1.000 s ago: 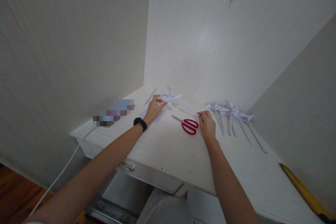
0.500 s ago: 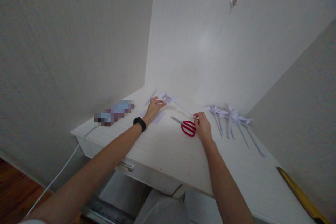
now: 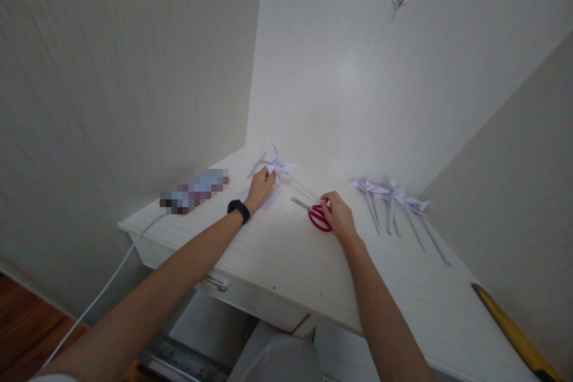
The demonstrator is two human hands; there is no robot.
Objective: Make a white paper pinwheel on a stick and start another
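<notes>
A white paper pinwheel [image 3: 280,167] on a thin paper stick lies across the back of the white desk [image 3: 286,250]. My left hand [image 3: 260,186], with a black band on the wrist, pinches the pinwheel's head. My right hand [image 3: 336,215] is closed on the stick's lower end, just over the red-handled scissors [image 3: 316,215] that lie on the desk. A small sheet of paper [image 3: 267,198] lies under my left hand.
Several finished paper pinwheels [image 3: 394,200] lie at the right back of the desk. A blurred flat object [image 3: 194,191] with a white cable [image 3: 102,295] sits at the left. A yellow-handled tool [image 3: 514,325] lies at the right edge. A drawer handle [image 3: 215,282] shows below.
Both hands have shifted left with the pinwheel. My right hand now sits over the scissors' handles, and my left hand has closed on the pinwheel's head.
</notes>
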